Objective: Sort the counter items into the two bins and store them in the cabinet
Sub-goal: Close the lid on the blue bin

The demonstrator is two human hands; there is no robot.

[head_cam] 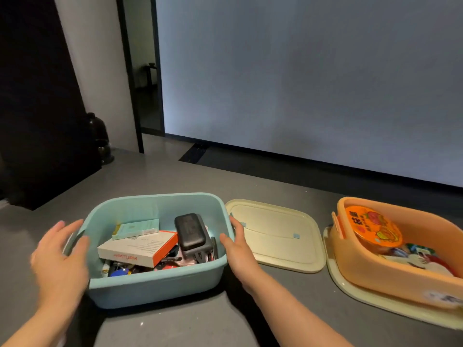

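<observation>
Teal bin (155, 289) | left hand (60, 256) open beside handle | right hand (235, 244) open against wall

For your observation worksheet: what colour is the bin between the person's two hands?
Light teal-blue bin; the head view, the only one, shows it.

One head-worn view — looking forward and down at my counter.

I see from just above and behind my hands: the grey counter (250, 321) fills the lower half close up, the blue bin (155, 289) nearest, the wall beyond — wide-angle, edges bowed. No second view to compare.
</observation>
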